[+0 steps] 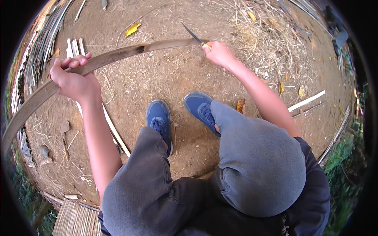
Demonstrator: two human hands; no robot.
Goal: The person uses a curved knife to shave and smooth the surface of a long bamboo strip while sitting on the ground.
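Note:
A long split bamboo strip (114, 56) arcs across the view from the left rim to the far middle, with a dark patch partway along it. My left hand (75, 80) is closed around the strip, thumb and fingers curled over its edge. At the strip's far right end, my right hand (217, 53) grips a knife (191, 33) by its yellowish handle. The knife's dark, narrow blade points up and to the left, crossing the strip's end or lying against it; which one I cannot tell.
Bundled thin strips (43, 39) lie at the far left, near short pale pieces (75, 47). Shavings (271, 43) litter the ground at the far right. A long pale strip (114, 129) lies left of my blue shoes (158, 114). A slatted bamboo surface (76, 220) is at lower left.

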